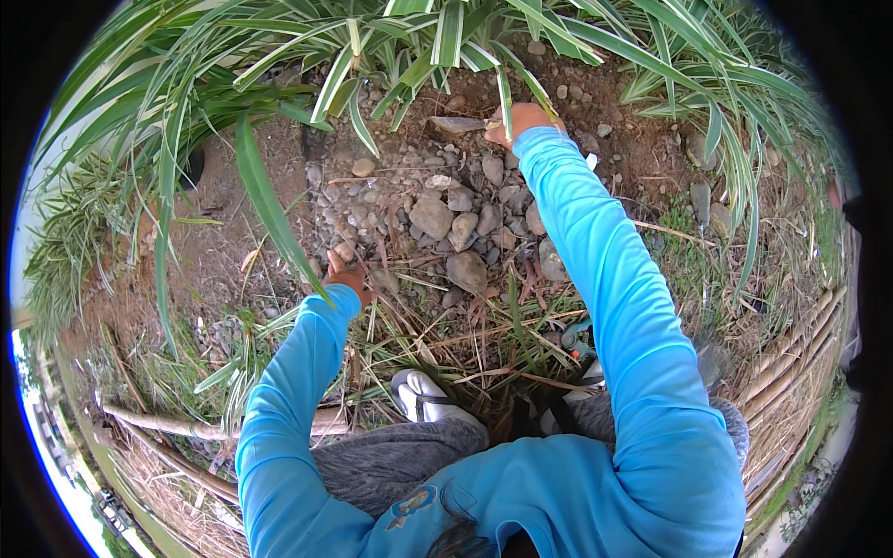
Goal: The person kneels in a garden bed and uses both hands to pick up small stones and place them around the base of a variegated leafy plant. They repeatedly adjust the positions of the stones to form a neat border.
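Note:
My right hand [526, 122] reaches far forward to the soil under the striped leaves, its fingers closed. At its fingertips is a flat, pointed, grey-brown piece that looks like a dry leaf [457, 124]. A green blade hangs in front of this hand and hides part of the grip. Lower and to the left, my left hand [347, 278] is down at the edge of the stone patch, fingers bent around a small tan stone [345, 250]. Between my hands lies a heap of rounded grey and brown stones [431, 217].
Long green-and-white striped plants [448, 35] overhang the far side. Near my sandalled foot [426, 398] lie dry stalks and grass. A teal tool-like object [577, 337] rests by my right knee. Bamboo poles [791, 358] lie at right, a branch [177, 424] at left.

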Motion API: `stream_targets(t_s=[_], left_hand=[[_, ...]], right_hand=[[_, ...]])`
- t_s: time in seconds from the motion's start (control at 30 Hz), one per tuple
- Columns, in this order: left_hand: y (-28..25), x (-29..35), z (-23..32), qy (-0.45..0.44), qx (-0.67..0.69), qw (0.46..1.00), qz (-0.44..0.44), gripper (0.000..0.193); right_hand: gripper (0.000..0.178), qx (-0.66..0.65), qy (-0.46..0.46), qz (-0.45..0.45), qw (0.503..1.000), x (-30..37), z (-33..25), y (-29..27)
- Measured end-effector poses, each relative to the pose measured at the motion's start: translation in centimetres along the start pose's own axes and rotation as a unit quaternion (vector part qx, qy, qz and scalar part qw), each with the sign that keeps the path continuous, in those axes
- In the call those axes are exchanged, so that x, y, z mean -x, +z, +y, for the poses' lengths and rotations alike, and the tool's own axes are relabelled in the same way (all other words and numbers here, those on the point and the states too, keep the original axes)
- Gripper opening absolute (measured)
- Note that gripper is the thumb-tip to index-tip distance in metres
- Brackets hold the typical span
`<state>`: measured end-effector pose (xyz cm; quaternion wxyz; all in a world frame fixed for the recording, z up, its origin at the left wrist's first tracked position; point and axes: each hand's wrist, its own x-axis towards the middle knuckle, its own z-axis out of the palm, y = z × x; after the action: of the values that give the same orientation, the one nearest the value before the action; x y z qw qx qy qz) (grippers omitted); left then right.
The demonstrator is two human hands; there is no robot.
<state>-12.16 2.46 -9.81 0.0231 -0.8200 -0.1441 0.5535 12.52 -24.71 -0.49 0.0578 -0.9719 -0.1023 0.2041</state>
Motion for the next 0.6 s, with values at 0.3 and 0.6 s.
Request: stream_targets(t_s=[0.3,0.6], left_hand=[[0.0,-0.4,0.1,-0.005,-0.019,1.000,0.003,0.083],[-0.2,-0.5,0.0,0.012,-0.043,0.999,0.015,0.084]], right_hand=[[0.028,0.129,-0.089,0.062,0.986,1.7,2.0,-4.4],[0.032,0.046,-0.018,0.040,0.998,-0.7,2.8,-0.3]])
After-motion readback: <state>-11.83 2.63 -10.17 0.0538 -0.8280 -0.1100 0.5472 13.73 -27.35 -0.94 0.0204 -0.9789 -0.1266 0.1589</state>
